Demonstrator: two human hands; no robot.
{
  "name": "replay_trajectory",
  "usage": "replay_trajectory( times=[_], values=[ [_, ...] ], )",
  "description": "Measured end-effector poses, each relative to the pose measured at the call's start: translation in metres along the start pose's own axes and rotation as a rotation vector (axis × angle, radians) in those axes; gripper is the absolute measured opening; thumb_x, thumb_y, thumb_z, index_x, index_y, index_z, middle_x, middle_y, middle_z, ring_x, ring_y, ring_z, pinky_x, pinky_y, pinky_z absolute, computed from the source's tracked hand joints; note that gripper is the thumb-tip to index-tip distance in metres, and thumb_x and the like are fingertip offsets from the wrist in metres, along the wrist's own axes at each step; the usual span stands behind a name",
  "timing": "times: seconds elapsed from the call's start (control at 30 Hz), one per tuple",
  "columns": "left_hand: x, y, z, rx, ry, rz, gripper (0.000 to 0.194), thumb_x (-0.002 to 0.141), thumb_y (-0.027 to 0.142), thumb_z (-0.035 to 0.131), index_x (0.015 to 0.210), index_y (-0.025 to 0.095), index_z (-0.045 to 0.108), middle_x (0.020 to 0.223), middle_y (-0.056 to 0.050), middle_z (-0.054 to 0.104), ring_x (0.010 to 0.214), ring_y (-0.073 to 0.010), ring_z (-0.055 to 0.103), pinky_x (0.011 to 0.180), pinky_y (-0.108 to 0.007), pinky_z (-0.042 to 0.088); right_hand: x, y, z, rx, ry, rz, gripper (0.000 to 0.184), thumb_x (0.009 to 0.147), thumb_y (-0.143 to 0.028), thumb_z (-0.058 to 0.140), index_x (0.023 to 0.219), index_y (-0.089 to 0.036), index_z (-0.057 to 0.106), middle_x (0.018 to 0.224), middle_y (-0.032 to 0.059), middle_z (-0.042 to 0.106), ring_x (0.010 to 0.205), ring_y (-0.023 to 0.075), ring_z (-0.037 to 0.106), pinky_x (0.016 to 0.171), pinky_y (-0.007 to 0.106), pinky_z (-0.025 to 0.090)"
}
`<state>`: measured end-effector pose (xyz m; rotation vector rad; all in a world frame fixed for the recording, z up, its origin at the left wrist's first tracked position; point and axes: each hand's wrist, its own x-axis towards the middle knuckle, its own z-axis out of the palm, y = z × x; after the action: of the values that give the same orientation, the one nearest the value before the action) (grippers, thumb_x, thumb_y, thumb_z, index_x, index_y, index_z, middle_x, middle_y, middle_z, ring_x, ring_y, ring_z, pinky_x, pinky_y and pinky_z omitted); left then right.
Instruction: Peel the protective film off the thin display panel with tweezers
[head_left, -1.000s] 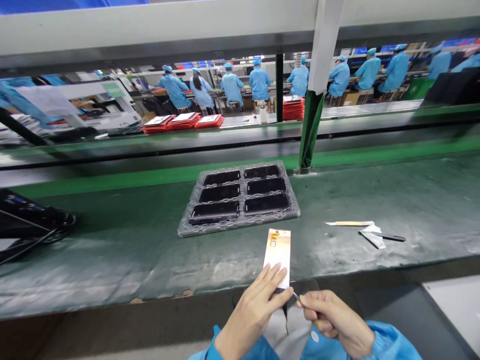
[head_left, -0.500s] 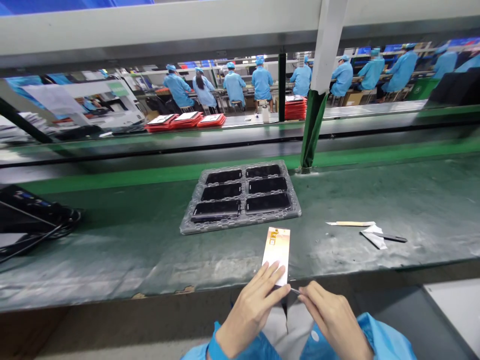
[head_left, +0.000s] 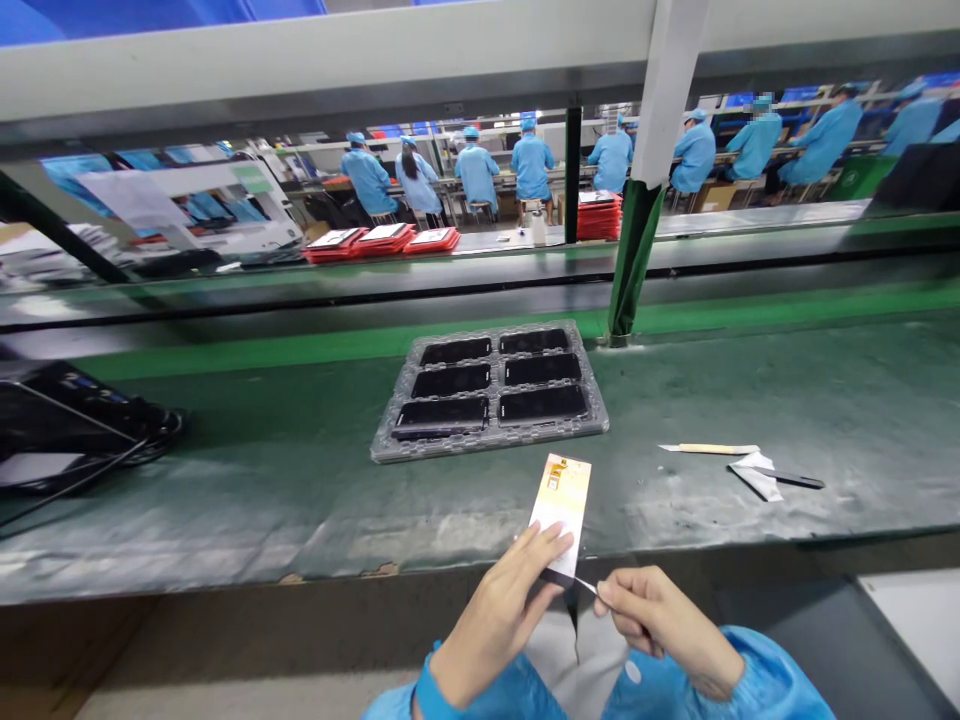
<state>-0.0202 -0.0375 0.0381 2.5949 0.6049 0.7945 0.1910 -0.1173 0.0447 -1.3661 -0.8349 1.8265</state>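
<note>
A phone with a bright orange-and-white face rests over the table's front edge. My left hand is on it, fingers across the lower part of the face and thumb at the dark bottom end. From the right, my right hand pinches a thin metal tool, whose tip meets the phone's bottom right corner. Most of that tool is hidden by the fingers. Beyond the phone lies a clear plastic tray of several dark phones. To the right are a craft knife and dark tweezers on white paper.
A black device with cables stands at the left of the green table. A post rises behind the tray. Red stacks sit on the far bench. Several people in blue sit further back.
My right hand has turned and drawn slightly away from the left, showing more of the tool. My left thumb has shifted down, exposing the phone's dark bottom end. The whole view has shifted slightly.
</note>
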Motion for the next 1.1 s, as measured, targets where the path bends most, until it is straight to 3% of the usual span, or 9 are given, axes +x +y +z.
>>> replay_trajectory(
  times=[0.17, 0.23, 0.3, 0.4, 0.53, 0.73, 0.97, 1.1],
  values=[
    [0.003, -0.003, 0.000, -0.008, 0.022, 0.158, 0.030, 0.102, 0.013, 0.043, 0.128, 0.019, 0.057, 0.139, -0.009, 0.061, 0.139, -0.0193, 0.047, 0.117, -0.041, 0.040, 0.000, 0.000, 0.002, 0.056, -0.040, 0.099, 0.071, 0.049, -0.087, 0.068, 0.072, -0.025, 0.042, 0.042, -0.0163, 0.029, 0.037, 0.0032, 0.014, 0.041, 0.022, 0.006],
    [0.003, -0.005, 0.000, 0.013, 0.020, 0.202, 0.030, 0.102, 0.011, 0.040, 0.119, 0.020, 0.062, 0.142, -0.009, 0.059, 0.141, -0.0198, 0.044, 0.117, -0.043, 0.040, -0.001, 0.003, 0.004, 0.033, 0.001, 0.050, 0.070, 0.054, -0.088, 0.065, 0.072, -0.026, 0.038, 0.042, -0.0156, 0.032, 0.038, 0.0040, 0.015, 0.041, 0.022, 0.008],
    [0.003, -0.006, 0.000, 0.029, 0.015, 0.213, 0.031, 0.102, 0.010, 0.038, 0.118, 0.020, 0.063, 0.143, -0.009, 0.058, 0.142, -0.0203, 0.042, 0.116, -0.043, 0.040, -0.003, 0.006, 0.006, -0.052, 0.079, -0.080, 0.064, 0.063, -0.083, 0.064, 0.070, -0.025, 0.040, 0.045, -0.0123, 0.038, 0.041, 0.0059, 0.026, 0.043, 0.022, 0.017],
    [0.002, -0.005, 0.000, 0.012, 0.006, 0.190, 0.032, 0.102, 0.011, 0.040, 0.126, 0.021, 0.059, 0.142, -0.009, 0.059, 0.140, -0.0206, 0.044, 0.116, -0.044, 0.040, -0.009, 0.006, 0.007, -0.284, 0.187, -0.249, 0.045, 0.081, -0.063, 0.063, 0.071, -0.022, 0.049, 0.056, -0.0053, 0.051, 0.054, 0.0110, 0.046, 0.054, 0.024, 0.032],
    [-0.002, -0.002, 0.001, -0.026, 0.024, 0.017, 0.045, 0.103, 0.022, 0.043, 0.148, 0.022, 0.039, 0.142, -0.008, 0.059, 0.138, -0.0204, 0.048, 0.113, -0.039, 0.044, -0.015, 0.000, 0.006, -0.516, 0.225, -0.344, 0.029, 0.092, -0.044, 0.053, 0.074, -0.021, 0.056, 0.066, -0.0023, 0.059, 0.059, 0.0133, 0.051, 0.057, 0.026, 0.035],
    [-0.005, -0.003, 0.001, -0.063, 0.006, -0.013, 0.058, 0.103, 0.024, 0.045, 0.156, 0.025, 0.021, 0.139, -0.007, 0.062, 0.139, -0.0202, 0.047, 0.113, -0.036, 0.044, -0.009, 0.009, 0.004, -0.356, 0.163, -0.238, 0.048, 0.087, -0.068, 0.050, 0.075, -0.022, 0.055, 0.057, -0.0069, 0.046, 0.038, 0.0080, 0.038, 0.040, 0.023, 0.026],
    [-0.003, -0.004, 0.000, -0.072, -0.017, -0.012, 0.058, 0.103, 0.023, 0.045, 0.156, 0.025, 0.022, 0.138, -0.006, 0.063, 0.139, -0.0203, 0.046, 0.114, -0.037, 0.043, 0.003, 0.017, 0.008, -0.165, 0.128, -0.283, 0.059, 0.081, -0.080, 0.050, 0.069, -0.023, 0.045, 0.050, -0.0097, 0.036, 0.048, 0.0091, 0.027, 0.049, 0.024, 0.022],
    [-0.004, -0.005, 0.000, -0.088, -0.025, -0.018, 0.057, 0.103, 0.023, 0.045, 0.155, 0.026, 0.022, 0.137, -0.005, 0.063, 0.140, -0.0196, 0.045, 0.115, -0.037, 0.042, 0.000, 0.013, 0.008, -0.175, 0.114, -0.274, 0.058, 0.079, -0.079, 0.054, 0.070, -0.023, 0.043, 0.054, -0.0085, 0.041, 0.051, 0.0101, 0.033, 0.053, 0.025, 0.027]
  ],
)
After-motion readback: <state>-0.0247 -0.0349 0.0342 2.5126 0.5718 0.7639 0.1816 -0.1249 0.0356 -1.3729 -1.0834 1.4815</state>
